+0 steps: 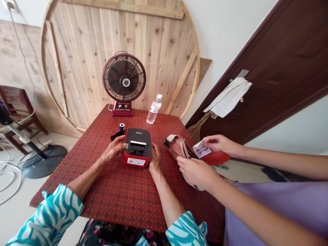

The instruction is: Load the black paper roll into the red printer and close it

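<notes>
A small box-shaped machine [138, 147], with red sides, a black top, a slot and printed labels on its near side, rests on the table [110, 194]. My left hand [115, 147] grips its left side, with the thumb near the top edge. Against the right side, my right hand [155, 159] is curled, its fingers partly hidden. Just behind my left hand lie a black strap-like item [116, 136] and a small upright roll [121, 127] with a white ring-shaped top.
At right, another person's hands [197, 171] hold a pinkish pouch [176, 143] and a purplish banknote [202, 149]. A red fan [124, 82] and a water bottle [154, 109] stand at the table's back. Left, on the floor, are a round stand base [44, 162] and cables.
</notes>
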A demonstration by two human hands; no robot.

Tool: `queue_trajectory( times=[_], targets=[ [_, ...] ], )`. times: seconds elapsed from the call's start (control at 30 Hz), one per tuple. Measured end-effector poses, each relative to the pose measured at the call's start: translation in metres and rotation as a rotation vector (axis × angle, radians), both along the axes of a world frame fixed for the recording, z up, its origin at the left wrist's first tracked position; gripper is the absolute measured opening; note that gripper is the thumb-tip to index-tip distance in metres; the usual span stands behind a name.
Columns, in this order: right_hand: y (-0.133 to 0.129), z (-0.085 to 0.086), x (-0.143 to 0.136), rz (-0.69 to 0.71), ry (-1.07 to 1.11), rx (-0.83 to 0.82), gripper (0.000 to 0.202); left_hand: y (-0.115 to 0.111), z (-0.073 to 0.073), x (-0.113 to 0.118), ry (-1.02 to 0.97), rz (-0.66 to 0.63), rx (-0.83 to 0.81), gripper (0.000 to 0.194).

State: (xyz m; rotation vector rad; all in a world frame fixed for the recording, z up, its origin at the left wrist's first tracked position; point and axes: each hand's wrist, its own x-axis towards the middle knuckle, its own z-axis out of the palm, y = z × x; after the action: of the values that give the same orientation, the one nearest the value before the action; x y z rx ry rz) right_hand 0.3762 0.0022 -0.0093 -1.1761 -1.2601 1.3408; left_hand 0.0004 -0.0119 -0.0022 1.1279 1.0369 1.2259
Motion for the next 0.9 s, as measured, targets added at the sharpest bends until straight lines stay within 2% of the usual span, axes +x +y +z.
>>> queue_trajectory(
  times=[0.1, 0.17, 0.23, 0.3, 0.37, 0.43, 0.5, 0.57, 0.67, 0.73, 0.8, 0.9],
  targets=[
    [-0.01, 0.019, -0.01, 0.203, 0.149, -0.226, 0.022, 0.0, -0.001, -0.001, -0.016, -0.017, -0.001, 0.075],
    [-0.013, 0.037, -0.014, 0.299, 0.253, -0.328, 0.029, 0.001, -0.003, -0.002, -0.026, -0.026, -0.001, 0.075],
    [-0.01, 0.062, -0.012, 0.274, 0.33, -0.353, 0.04, 0.002, -0.003, -0.003, -0.044, -0.025, -0.006, 0.072],
    [-0.001, 0.09, -0.002, 0.184, 0.34, -0.351, 0.046, 0.003, -0.003, -0.003, -0.068, -0.029, -0.019, 0.07],
    [0.01, 0.112, 0.008, 0.118, 0.253, -0.288, 0.038, 0.003, -0.001, -0.003, -0.078, -0.047, -0.041, 0.071],
    [0.016, 0.117, 0.007, 0.047, 0.171, -0.178, 0.025, 0.004, 0.0, -0.003, -0.067, -0.053, -0.062, 0.075],
    [0.015, 0.098, -0.015, 0.005, 0.089, -0.093, 0.016, 0.006, 0.001, -0.004, -0.049, -0.047, -0.075, 0.078],
    [0.01, 0.059, -0.058, -0.294, 0.117, 0.19, 0.017, 0.007, 0.001, -0.004, -0.041, -0.041, -0.089, 0.081],
    [0.006, -0.005, -0.133, -0.317, 0.118, 0.212, 0.024, 0.008, 0.001, -0.005, -0.041, -0.04, -0.114, 0.083],
    [0.009, -0.034, -0.167, -0.335, 0.12, 0.206, 0.031, 0.007, 0.001, -0.006, -0.039, -0.049, -0.121, 0.082],
    [0.015, -0.049, -0.182, -0.368, 0.133, 0.193, 0.037, 0.007, 0.001, -0.006, -0.036, -0.056, -0.117, 0.081],
    [0.022, -0.055, -0.183, -0.376, 0.168, 0.175, 0.04, 0.007, 0.001, -0.006, -0.032, -0.059, -0.102, 0.078]
  ],
)
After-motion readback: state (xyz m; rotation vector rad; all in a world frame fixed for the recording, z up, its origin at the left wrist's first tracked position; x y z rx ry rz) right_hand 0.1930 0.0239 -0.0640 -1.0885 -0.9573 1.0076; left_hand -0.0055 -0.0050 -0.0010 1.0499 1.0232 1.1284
